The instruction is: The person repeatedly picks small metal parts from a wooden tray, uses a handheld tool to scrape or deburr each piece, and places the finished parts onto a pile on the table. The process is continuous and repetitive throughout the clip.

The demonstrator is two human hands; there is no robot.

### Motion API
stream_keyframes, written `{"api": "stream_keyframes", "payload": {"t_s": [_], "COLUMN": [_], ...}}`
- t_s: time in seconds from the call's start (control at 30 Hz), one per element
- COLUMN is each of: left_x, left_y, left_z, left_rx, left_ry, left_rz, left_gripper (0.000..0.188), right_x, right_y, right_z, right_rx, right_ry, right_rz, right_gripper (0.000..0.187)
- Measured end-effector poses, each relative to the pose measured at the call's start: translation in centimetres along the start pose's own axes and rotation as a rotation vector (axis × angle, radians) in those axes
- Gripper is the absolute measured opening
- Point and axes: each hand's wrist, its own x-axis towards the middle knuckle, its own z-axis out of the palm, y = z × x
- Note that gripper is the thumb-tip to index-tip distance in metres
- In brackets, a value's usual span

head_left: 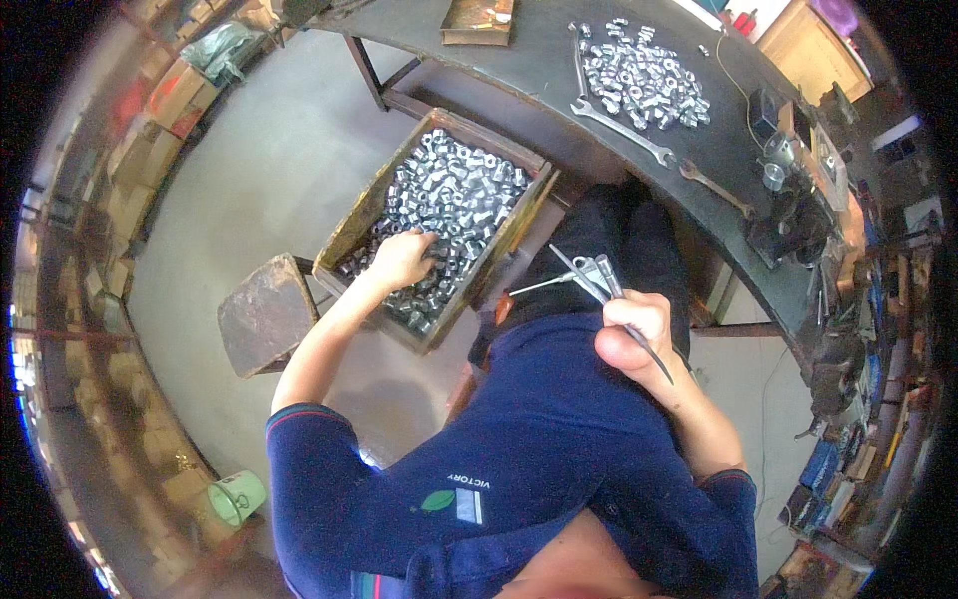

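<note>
My left hand (401, 262) reaches into a wooden box (349, 215), its fingers curled among shiny metal fittings (459, 190). The fingertips are partly hidden, so what they pinch cannot be made out. In front of my body, my right hand (639, 324) is closed round a bunch of slim metal tools (591, 278). One is a long, thin, dark piece with pointed ends that sticks out on both sides of the fist. Another has a ring and a thin rod pointing left. Their exact kinds are unclear.
On the dark workbench (544, 50) lie a heap of fittings (644, 80), a double-ended wrench (624, 133), a brownish wrench (717, 190) and a shallow tray (477, 36). A worn stool (264, 317) stands left of the box. A green bucket (237, 498) is at lower left.
</note>
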Motion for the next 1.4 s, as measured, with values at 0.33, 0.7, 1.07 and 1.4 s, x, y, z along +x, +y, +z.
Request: {"api": "stream_keyframes", "payload": {"t_s": [0.33,0.7,1.07,1.4], "left_x": [0.7,-0.4,-1.5,-0.7], "left_y": [1.1,1.8,10.3,13.9], "left_z": [1.2,0.4,-7.3,-3.0], "left_rx": [0.118,0.03,-1.671,-2.006], "left_ry": [0.028,0.013,-0.07,-0.212], "left_rz": [-0.008,-0.176,-0.118,-0.15], "left_gripper": [0.031,0.026,0.025,0.038], "right_x": [-1.3,-1.6,0.4,0.1], "right_y": [0.9,0.9,0.3,1.6], "right_z": [0.4,0.3,1.4,2.6], "right_rx": [0.004,0.043,0.123,0.109], "right_ry": [-0.036,-0.043,-0.158,-0.197], "right_rz": [0.022,0.046,-0.079,-0.012], "right_gripper": [0.025,0.024,0.023,0.024]}}
